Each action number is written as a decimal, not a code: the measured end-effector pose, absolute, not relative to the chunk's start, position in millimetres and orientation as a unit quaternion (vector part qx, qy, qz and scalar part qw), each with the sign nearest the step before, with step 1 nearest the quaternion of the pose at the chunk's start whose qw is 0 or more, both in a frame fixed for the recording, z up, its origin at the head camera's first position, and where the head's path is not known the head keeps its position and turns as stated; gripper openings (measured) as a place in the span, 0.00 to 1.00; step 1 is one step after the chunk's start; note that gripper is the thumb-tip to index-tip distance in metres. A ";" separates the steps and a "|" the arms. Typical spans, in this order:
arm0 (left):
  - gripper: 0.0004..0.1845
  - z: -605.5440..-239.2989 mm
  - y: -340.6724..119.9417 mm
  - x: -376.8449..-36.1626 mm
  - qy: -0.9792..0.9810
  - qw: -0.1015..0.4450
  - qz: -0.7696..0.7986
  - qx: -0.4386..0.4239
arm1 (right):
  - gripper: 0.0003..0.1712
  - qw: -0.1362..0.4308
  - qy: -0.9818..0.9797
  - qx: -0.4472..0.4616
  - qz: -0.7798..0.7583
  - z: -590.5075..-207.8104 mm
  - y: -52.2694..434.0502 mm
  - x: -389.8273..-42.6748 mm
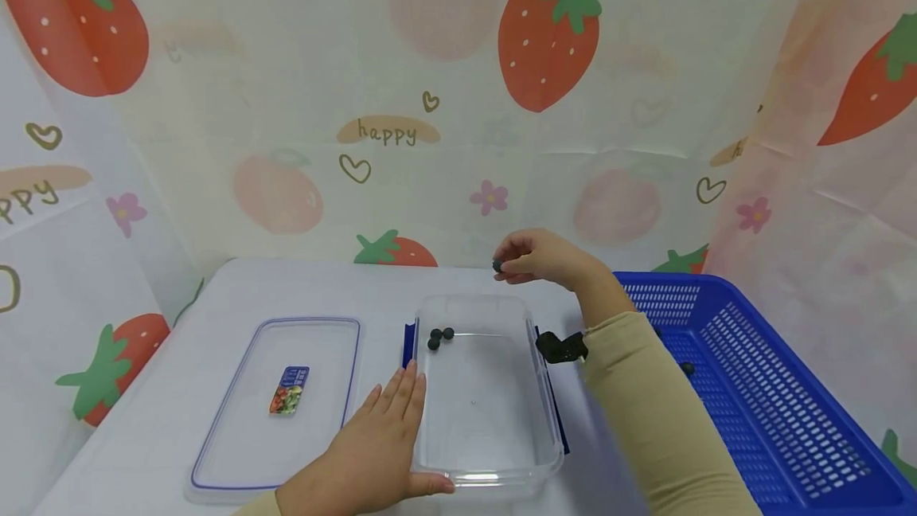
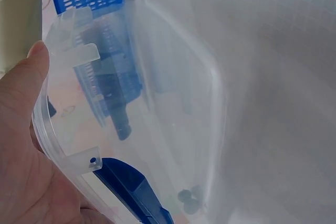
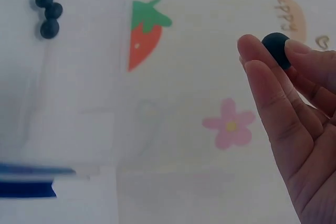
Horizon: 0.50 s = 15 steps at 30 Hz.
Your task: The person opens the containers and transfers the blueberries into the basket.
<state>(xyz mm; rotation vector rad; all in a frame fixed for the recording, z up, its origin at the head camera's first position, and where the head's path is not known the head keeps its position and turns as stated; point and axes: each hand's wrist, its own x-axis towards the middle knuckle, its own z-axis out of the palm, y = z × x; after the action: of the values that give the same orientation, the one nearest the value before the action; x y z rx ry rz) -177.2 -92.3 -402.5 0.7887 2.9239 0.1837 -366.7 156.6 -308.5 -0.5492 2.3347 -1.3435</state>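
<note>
A clear plastic container (image 1: 489, 464) with dark-blue side clips stands lidless on the table. Three small dark balls (image 1: 435, 338) lie together in its far left corner. Along the container's left side rests my left hand (image 1: 361, 444), its fingers straight and its thumb against the near rim. Beyond the far end of the container, raised above it, my right hand (image 1: 544, 259) pinches another small dark ball (image 3: 276, 50) between thumb and fingertips. The right wrist view shows that ball is smooth and round.
Left of the container lies its clear lid (image 1: 232, 440) with a blue seal line and a printed label (image 1: 290, 390). A blue perforated basket (image 1: 788, 412) stands at the right, with a dark ball (image 1: 688, 369) inside. Behind the table hangs a strawberry-print cloth (image 1: 458, 205).
</note>
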 end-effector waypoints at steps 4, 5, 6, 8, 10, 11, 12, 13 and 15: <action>0.63 -402.5 -92.2 -176.7 0.962 0.046 0.061 0.263 | 0.12 0.180 0.832 -0.190 -0.489 -305.2 178.3 -365.5; 0.63 -402.6 -92.2 -176.5 0.962 0.045 0.062 0.263 | 0.12 0.175 0.833 -0.187 -0.491 -304.5 184.3 -364.7; 0.63 -402.3 -92.0 -176.4 0.961 0.046 0.063 0.264 | 0.13 0.170 0.833 -0.185 -0.492 -303.8 190.7 -363.7; 0.63 -401.9 -91.8 -176.3 0.961 0.047 0.066 0.265 | 0.13 0.160 0.834 -0.181 -0.496 -303.3 204.8 -362.7; 0.63 -401.7 -91.9 -176.4 0.960 0.050 0.068 0.266 | 0.13 0.151 0.836 -0.176 -0.497 -303.0 220.1 -362.3; 0.63 -401.5 -91.8 -176.4 0.960 0.052 0.068 0.265 | 0.14 0.147 0.836 -0.175 -0.498 -303.1 228.0 -362.4; 0.63 -401.3 -91.9 -176.6 0.960 0.053 0.068 0.265 | 0.14 0.144 0.837 -0.174 -0.499 -303.1 235.8 -362.4; 0.63 -401.2 -92.2 -176.7 0.961 0.054 0.068 0.264 | 0.14 0.142 0.838 -0.170 -0.500 -302.8 243.5 -362.2; 0.63 -401.0 -92.7 -176.8 0.961 0.054 0.069 0.262 | 0.14 0.136 0.839 -0.166 -0.500 -301.7 258.0 -361.0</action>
<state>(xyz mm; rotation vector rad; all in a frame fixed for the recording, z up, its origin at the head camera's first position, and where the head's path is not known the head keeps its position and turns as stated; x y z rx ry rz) -176.8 -92.7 -401.0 0.7968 2.9187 0.2081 -361.0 258.0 -301.7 -0.4801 2.4284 -1.4481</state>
